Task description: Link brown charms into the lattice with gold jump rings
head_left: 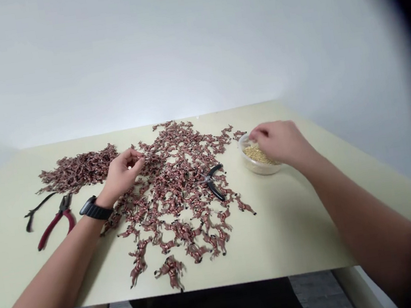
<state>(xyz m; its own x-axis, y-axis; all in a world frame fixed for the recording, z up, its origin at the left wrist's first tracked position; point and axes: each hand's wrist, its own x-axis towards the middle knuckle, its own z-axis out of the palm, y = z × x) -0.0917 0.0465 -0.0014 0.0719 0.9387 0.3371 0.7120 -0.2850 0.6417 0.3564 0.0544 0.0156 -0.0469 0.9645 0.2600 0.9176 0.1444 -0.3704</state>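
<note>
Reddish-brown horse figures sprawled flat, golden grains in clear tub

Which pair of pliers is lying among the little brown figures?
The black-handled pliers, right of centre among the brown figures; the red-handled pliers lie off to the left, outside the figures.

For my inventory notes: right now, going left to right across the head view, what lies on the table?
Red-handled pliers → dense heap of small brown animal figures → wide spread of the same figures → clear plastic tub of tan grains
</note>
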